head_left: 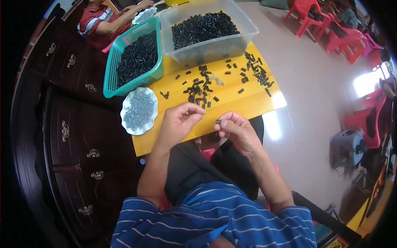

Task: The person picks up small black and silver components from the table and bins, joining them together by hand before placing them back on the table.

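In the head view, a small dark part [218, 121] is pinched between the thumb and fingers of the right hand [241, 133], over the near edge of the yellow desk [248, 103]. The part is mostly covered by the fingertips, so its full shape cannot be made out. The left hand [175, 125] is positioned to the left of the right hand, with fingers curled toward the thumb; whether a tiny piece is gripped there cannot be determined.

Loose black parts [197, 89] are scattered on the desk beyond the hands, and a second group [259, 73] is piled at the right. Small silvery pieces [139, 109], too fine to be identified, are held in a scalloped white plate [140, 132] at the left. A green basket [108, 74] and a translucent bin [211, 53] are placed on the far side; both are filled with black parts, whose lower layers are hidden. At the far left, a co-worker [93, 20] is cut off by the upper edge.
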Demonstrator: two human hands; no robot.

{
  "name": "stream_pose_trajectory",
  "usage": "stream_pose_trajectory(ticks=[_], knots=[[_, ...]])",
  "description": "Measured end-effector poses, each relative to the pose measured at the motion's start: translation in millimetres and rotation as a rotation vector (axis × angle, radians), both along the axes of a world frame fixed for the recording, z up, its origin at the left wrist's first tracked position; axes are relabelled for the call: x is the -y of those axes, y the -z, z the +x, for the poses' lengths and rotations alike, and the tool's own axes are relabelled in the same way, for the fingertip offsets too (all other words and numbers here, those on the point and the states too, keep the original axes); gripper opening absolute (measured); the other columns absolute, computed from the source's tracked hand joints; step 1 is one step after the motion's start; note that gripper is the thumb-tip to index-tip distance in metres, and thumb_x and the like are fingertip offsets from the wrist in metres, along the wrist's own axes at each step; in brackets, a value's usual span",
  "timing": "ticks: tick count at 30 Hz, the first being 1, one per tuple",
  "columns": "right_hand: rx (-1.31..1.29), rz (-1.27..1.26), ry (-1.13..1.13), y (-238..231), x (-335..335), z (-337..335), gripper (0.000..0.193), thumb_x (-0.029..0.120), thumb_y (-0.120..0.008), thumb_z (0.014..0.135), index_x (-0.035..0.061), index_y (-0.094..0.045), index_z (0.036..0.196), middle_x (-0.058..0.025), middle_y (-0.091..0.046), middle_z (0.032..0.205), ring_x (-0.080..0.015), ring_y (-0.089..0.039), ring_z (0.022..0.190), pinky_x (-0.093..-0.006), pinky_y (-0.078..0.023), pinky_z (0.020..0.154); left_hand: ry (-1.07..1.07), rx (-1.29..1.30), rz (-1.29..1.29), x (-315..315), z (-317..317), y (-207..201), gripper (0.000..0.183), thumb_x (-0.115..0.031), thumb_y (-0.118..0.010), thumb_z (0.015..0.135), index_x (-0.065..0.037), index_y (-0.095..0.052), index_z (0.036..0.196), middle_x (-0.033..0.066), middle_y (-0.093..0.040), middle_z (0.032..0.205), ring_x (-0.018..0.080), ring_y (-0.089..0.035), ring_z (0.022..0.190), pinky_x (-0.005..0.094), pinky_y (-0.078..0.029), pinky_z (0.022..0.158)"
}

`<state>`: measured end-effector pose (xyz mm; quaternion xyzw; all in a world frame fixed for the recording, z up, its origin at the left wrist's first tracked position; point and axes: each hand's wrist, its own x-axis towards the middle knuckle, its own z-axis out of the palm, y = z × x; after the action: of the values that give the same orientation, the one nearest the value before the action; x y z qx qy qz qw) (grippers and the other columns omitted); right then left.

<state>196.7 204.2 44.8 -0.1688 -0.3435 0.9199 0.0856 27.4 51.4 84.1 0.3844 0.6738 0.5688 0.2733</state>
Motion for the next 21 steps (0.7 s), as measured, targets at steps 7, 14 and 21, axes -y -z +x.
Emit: stream_pose_trajectory(ticks=[7,14,21], knots=[[0.009,0.057,0.019,5,2,-1,0.012,0.015,-0.069,0.097,0.0063,-0.065,0.105,-0.0049,-0.071,0.092,-0.0099,-0.064,0.078,-0.0234,-0.053,0.076,-0.044,0.034,0.019,1,2,-1,0.012,0.0,-0.073,0.09,0.0,-0.071,0.102,0.0001,-0.071,0.092,0.0051,-0.063,0.08,0.0206,-0.051,0.075],[0.009,0.179,0.03,8,2,-1,0.016,0.017,-0.068,0.099,0.0063,-0.064,0.109,-0.0029,-0.071,0.092,-0.0083,-0.062,0.079,-0.0227,-0.05,0.078,-0.052,-0.126,-0.019,3,3,-3,0.014,0.0,-0.075,0.088,0.0,-0.072,0.103,-0.0012,-0.071,0.088,0.0022,-0.061,0.076,0.0194,-0.049,0.07],[-0.035,0.238,0.044,6,4,-1,0.014,0.014,-0.068,0.098,0.0058,-0.063,0.109,-0.0052,-0.072,0.093,-0.0101,-0.063,0.083,-0.0246,-0.05,0.081,-0.017,-0.08,-0.021,-2,13,-5,0.012,-0.001,-0.075,0.088,0.0,-0.073,0.1,-0.0007,-0.071,0.086,0.0031,-0.062,0.075,0.0201,-0.05,0.069]])
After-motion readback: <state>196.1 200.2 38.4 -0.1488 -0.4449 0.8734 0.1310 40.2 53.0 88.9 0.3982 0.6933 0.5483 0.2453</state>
